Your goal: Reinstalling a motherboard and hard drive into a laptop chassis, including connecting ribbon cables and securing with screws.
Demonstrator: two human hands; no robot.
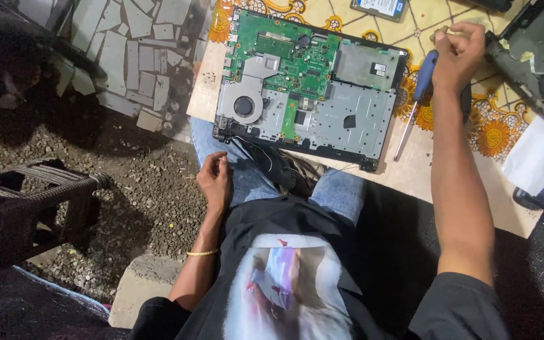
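A person's right hand (458,53) closes around a blue-handled steel screwdriver (418,94) beside an opened black laptop chassis with green circuit board (306,82) overhanging the table's edge; left hand (214,181) rests loosely curled, empty, on a knee; a nudge could tip the chassis

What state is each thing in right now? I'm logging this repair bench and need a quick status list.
Black laptop base: cover off, green circuit board and round fan exposed, lying flat on the table.
Blue-handled screwdriver: held in the right hand, tip pointing down.
Left hand: holding nothing, resting on the blue-jeaned thigh.
Silver rectangular hard drive: removed, lying apart on the patterned tablecloth.
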